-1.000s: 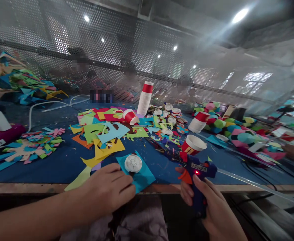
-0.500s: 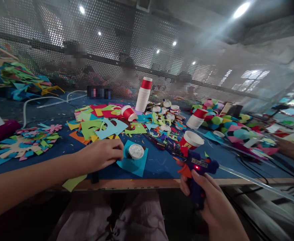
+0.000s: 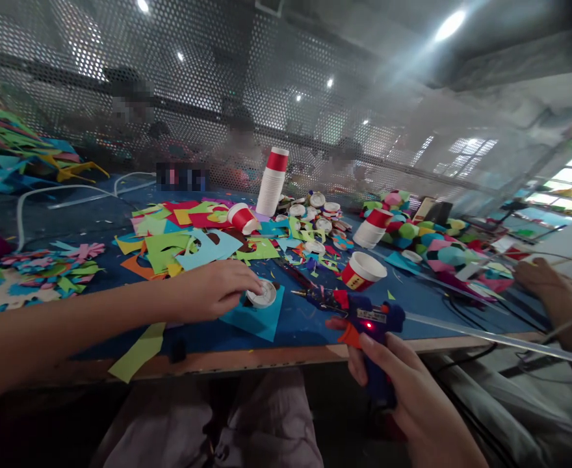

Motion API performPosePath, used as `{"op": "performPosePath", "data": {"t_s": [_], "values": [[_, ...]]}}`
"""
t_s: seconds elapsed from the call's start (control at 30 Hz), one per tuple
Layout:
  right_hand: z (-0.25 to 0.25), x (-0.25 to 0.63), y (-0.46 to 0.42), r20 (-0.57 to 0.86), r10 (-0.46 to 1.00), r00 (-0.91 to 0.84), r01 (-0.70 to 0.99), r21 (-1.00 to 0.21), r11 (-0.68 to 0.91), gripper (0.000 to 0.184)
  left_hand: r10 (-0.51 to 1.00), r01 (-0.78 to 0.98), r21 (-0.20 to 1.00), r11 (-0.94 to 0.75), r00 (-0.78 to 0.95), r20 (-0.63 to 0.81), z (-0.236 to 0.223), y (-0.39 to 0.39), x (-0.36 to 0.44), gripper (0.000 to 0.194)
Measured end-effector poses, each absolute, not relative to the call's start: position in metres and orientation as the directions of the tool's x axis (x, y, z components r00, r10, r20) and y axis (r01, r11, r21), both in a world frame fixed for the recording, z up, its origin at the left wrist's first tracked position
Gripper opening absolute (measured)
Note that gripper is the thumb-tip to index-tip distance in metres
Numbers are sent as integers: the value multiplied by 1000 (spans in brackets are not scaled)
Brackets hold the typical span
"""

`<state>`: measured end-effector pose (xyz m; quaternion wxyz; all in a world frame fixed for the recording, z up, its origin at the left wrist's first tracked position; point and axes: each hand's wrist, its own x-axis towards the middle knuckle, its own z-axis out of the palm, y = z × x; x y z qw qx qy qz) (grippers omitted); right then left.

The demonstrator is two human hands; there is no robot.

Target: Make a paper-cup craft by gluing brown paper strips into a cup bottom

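A small white paper disc (image 3: 262, 294) with a raised rim and lines drawn on it lies on a square of blue paper (image 3: 261, 323) near the table's front edge. The stretched fingers of my left hand (image 3: 220, 290) reach over the disc's left side, fingertips at its top; the thumb is mostly hidden. My right hand (image 3: 388, 364) is wrapped round the handle of a dark blue glue gun (image 3: 371, 318), fingers by its orange trigger. A red light glows on its body. Its metal nozzle points left toward the disc, apart from it. A long clear glue stick (image 3: 466, 331) extends from the back.
Beyond the gun stand a red-and-white paper cup (image 3: 363, 270) and a tall cup stack (image 3: 272, 182). Coloured paper scraps (image 3: 183, 244) and several cut cup bottoms (image 3: 315, 211) cover the middle. Another person's hand (image 3: 544, 283) is at the right. Cables hang there.
My left hand has moved right, its fingers now reaching onto the white disc. The glue gun in my right hand has shifted left, its nozzle nearer the disc. The view has turned slightly right.
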<state>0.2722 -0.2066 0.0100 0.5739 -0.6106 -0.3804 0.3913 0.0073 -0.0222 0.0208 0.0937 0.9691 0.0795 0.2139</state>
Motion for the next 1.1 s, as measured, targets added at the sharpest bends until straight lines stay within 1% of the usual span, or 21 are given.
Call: {"op": "performPosePath", "data": {"t_s": [0.1,0.17,0.27,0.43,0.57,0.67,0.77,0.83,0.93,1.03,1.1], "values": [[10,271,-206,-37,924,381,118,-989,-89,47,92,30,149,-988,898,430,12,-19,20,33],[10,268,-205,-34,926,376,160,-982,-101,48,57,4,119,-993,893,446,8,-16,22,35],[10,260,-204,-58,928,367,179,-975,-132,43,56,26,74,-997,893,448,5,-10,22,33],[6,248,-203,-83,922,377,244,-952,-185,43,65,56,37,-998,934,350,3,-3,21,33],[3,246,-202,-65,939,339,297,-939,-172,40,62,38,74,-997,929,365,0,1,21,34],[2,250,-203,-89,951,297,321,-928,-187,39,70,30,116,-993,929,363,1,1,20,34],[-1,254,-207,-107,948,301,344,-914,-213,44,125,65,183,-981,932,339,4,-2,20,33],[-4,256,-211,-83,939,333,370,-905,-211,48,180,106,224,-969,923,339,5,-5,22,32],[-8,255,-218,-9,914,406,372,-912,-174,44,277,187,269,-945,893,355,5,-11,28,20],[-8,249,-224,32,876,481,344,-926,-155,40,364,272,285,-919,865,346,1,-16,34,18],[-5,244,-226,46,851,522,324,-934,-148,38,389,299,286,-910,854,344,-2,-19,37,16]]}}
